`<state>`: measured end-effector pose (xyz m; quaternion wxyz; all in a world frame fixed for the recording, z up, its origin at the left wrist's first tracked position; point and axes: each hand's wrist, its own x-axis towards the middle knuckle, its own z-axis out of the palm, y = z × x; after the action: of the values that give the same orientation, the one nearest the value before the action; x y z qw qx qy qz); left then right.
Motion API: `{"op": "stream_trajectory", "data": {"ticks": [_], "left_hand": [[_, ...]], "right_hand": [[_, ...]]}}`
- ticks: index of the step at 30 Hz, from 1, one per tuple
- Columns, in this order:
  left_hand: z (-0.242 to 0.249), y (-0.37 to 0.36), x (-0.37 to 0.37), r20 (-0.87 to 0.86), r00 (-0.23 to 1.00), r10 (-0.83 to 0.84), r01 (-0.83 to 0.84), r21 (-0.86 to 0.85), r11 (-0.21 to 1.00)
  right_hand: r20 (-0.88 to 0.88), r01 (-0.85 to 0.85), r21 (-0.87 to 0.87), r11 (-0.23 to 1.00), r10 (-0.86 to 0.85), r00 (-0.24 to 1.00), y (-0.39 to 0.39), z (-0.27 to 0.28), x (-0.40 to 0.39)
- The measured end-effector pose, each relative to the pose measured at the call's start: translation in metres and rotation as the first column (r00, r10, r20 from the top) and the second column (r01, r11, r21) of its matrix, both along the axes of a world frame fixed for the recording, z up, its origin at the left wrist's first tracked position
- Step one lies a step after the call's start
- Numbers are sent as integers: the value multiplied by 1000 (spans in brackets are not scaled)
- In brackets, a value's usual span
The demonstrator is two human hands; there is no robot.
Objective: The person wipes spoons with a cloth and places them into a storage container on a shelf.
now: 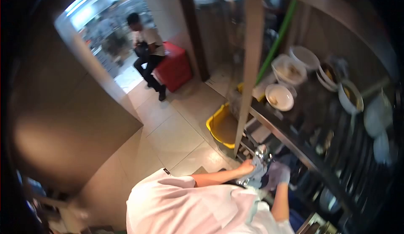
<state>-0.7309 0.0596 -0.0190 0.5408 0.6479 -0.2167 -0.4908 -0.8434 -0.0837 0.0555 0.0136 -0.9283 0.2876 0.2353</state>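
My left hand (246,167), bare, is closed at the edge of a crumpled grey cloth-like thing (255,173). Just beyond its fingers, shiny metal pieces (262,152) catch the light. My right hand (277,174) wears a pale, purplish glove and is beside the grey thing, smeared by motion. I cannot tell whether its fingers grip anything. Both hands are low, close in front of my body, below the edge of a metal shelf (290,143).
Several used bowls stand on the shelf, among them a white bowl (279,97) with food scraps. A metal post (249,65) rises at the shelf's corner. Beyond it are a yellow tub (223,126) and a green pole (277,42). Across the tiled floor, a person (147,44) sits on a red box (176,67).
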Motion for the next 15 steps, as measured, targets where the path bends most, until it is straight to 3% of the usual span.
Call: {"op": "stream_trajectory", "data": {"ticks": [1,2,3,4,6,10,11,12,13,14,15], "left_hand": [[16,3,0,13,1000,10,-9,-46,999],[10,1,1,10,1000,-8,9,-72,997],[4,0,2,0,999,-38,38,-89,995],[8,1,4,-4,999,-33,33,-93,995],[22,2,3,-62,988,-144,140,-67,988],[-5,0,-5,-26,989,-142,134,-208,969],[5,3,-6,-21,989,-145,137,-212,968],[16,7,-6,-53,983,-177,163,-198,966],[24,9,-7,-89,973,-212,193,-184,964],[28,9,-8,-154,964,-216,196,-135,971],[23,8,-10,-154,959,-237,218,-132,967]], "right_hand": [[15,-149,-205,967,155,988,5,-28,-9],[501,60,19,998,-62,863,-12,-121,-19],[838,-2,267,964,-231,494,-29,-212,-28],[819,-35,439,898,-384,427,1,-162,-15],[787,-82,508,858,-423,450,24,-93,3],[729,-157,149,976,-1,685,17,-37,10],[732,-155,144,977,1,681,1,-71,11],[819,-118,388,914,-283,499,-26,-132,9],[781,-137,607,783,-557,282,-40,-166,5],[250,52,968,245,-962,-114,2,-58,13],[247,58,969,241,-960,-136,9,-38,14]]}}
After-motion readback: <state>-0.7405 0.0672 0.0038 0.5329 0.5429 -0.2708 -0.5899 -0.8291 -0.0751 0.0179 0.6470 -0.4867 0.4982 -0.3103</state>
